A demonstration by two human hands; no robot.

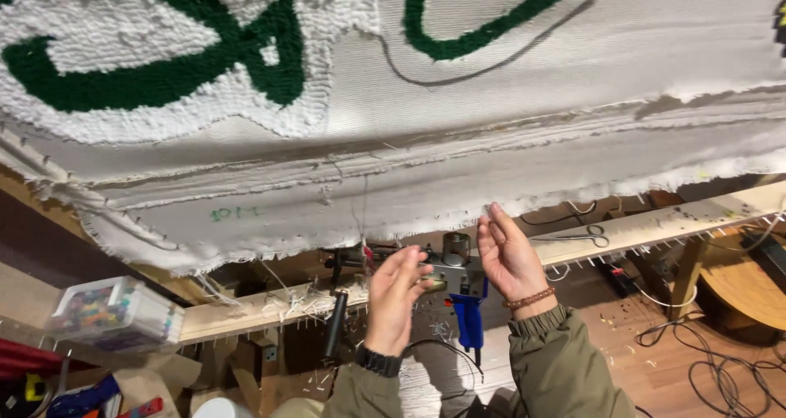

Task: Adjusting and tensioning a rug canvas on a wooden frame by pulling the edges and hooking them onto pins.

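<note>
Here, 2 hands rise in olive sleeves: the left hand point(399, 291) pinches a thin yarn strand point(363, 221), the right hand point(508, 254) is held open beside it, holding nothing. Behind them sits 1 tufting gun point(458, 291) on a wooden rail point(639, 225). Above hangs 1 white cloth point(491, 115) with green tufting; cables point(720, 361) trail on the wood floor point(647, 369).

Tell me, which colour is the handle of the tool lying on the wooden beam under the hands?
Blue handle, seen in the head view.
</note>
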